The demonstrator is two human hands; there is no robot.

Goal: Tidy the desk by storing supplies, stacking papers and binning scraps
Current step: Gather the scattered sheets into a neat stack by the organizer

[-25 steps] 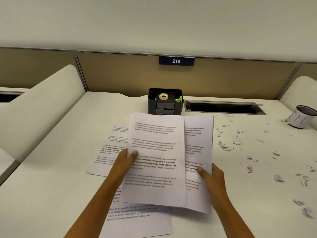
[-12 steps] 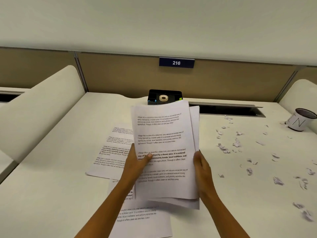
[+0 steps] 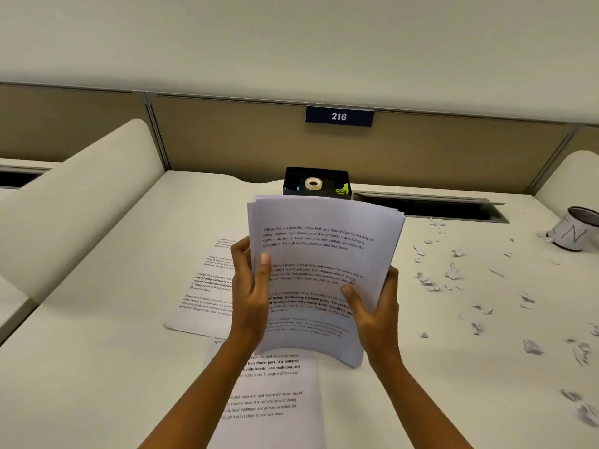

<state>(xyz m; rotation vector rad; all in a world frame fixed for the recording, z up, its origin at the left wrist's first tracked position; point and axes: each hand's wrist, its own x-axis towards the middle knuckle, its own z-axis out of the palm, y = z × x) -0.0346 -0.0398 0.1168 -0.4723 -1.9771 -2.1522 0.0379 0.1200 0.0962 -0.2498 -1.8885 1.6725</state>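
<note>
Hands: left hand [image 3: 251,296] and right hand [image 3: 377,315] are each clamping a side edge of the white printed paper sheaf [image 3: 324,251], holding it upright above the cream desk [image 3: 97,351].
Seemingly done: the black plastic organiser [image 3: 316,176] at the far edge is holding a pale tape roll [image 3: 313,183].
Left: two loose printed sheets [image 3: 207,286] are lying near-left, and torn white paper scraps [image 3: 453,273] are littering the right.

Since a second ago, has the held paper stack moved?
Yes. The paper stack moved up and away from the person: its top edge now covers the drawer fronts of the black organizer, which were fully visible then.
</note>
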